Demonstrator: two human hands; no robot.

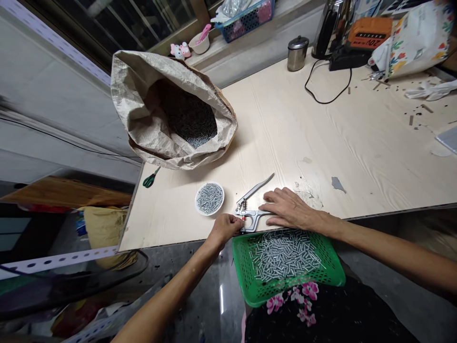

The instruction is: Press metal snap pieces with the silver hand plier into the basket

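A silver hand press with two long handles point(254, 215) lies on the table near its front edge, its upper handle raised. My left hand point(225, 227) is closed in a pinch at the jaw end of the press, by a small red part; what the fingertips hold is too small to make out. My right hand point(291, 209) rests at the lower handle's end, fingers stretched and apart, the upper handle free above it. Left of the press stands a white bowl point(210, 199) of small metal pieces. A green basket point(244, 286) of small metal spring-like pieces sits below the table edge, at my lap.
A large open sack point(135, 105) with metal pieces inside stands at the back left. Green-handled scissors point(150, 179) lie at the left edge. Farther back are a metal canister point(297, 53), a black cable point(332, 101), an orange box point(370, 33) and a flowered bag point(419, 40).
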